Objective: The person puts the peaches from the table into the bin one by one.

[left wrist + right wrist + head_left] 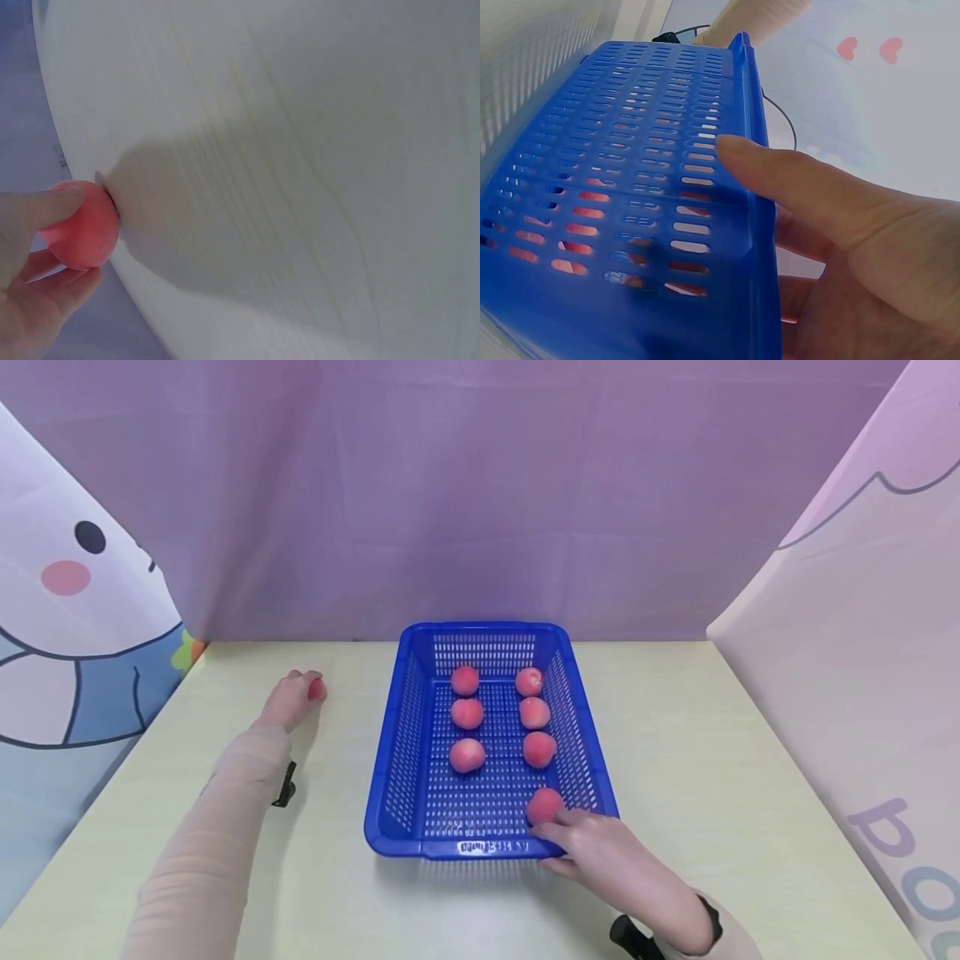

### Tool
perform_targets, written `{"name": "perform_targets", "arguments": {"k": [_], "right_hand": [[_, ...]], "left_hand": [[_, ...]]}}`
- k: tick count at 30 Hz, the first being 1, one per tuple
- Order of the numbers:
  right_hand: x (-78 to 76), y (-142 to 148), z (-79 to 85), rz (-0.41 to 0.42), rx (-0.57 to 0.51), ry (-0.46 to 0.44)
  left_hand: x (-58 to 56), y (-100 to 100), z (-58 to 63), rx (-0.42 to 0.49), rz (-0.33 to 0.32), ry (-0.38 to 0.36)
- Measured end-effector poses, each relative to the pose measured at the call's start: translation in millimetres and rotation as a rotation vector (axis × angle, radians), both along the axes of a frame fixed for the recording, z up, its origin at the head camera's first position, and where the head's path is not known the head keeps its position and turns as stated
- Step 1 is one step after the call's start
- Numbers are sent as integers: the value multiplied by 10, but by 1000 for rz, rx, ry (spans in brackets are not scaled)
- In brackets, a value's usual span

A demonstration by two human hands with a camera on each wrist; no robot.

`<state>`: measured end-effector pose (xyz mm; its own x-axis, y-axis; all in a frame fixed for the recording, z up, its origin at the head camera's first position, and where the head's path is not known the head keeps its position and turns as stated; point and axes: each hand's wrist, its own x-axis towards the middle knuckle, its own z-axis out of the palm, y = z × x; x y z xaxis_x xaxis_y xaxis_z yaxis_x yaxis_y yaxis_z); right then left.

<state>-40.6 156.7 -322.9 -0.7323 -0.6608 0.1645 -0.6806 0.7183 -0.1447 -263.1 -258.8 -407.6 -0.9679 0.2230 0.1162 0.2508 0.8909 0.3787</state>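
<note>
My left hand [291,697] pinches a peach [84,229] between thumb and fingers at the far left of the table. In the left wrist view the peach is right at the tabletop, with its shadow beside it. A blue perforated basket [382,777] stands at the middle of the table. My right hand [607,852] grips its front right rim, thumb on the outer wall and the other fingers over the edge. Just inside, by those fingertips, is a peach [544,806]. Farther back lie a right column of peaches [538,749] and a left column [467,755].
The pale table [675,735] runs back to a purple cloth [480,510]. Printed cloth panels [847,677] stand along both sides. Black wrist straps with camera mounts [633,935] are on both arms.
</note>
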Motion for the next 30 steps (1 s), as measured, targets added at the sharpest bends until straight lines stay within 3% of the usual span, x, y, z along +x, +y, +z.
{"name": "perform_targets", "arguments": {"k": [10, 30], "right_hand": [[12, -10, 5, -4, -2, -4], [7, -5, 16, -5, -12, -14]], "left_hand": [[-15, -30, 33, -29, -25, -14], [18, 46, 374, -81, -101, -151]]}}
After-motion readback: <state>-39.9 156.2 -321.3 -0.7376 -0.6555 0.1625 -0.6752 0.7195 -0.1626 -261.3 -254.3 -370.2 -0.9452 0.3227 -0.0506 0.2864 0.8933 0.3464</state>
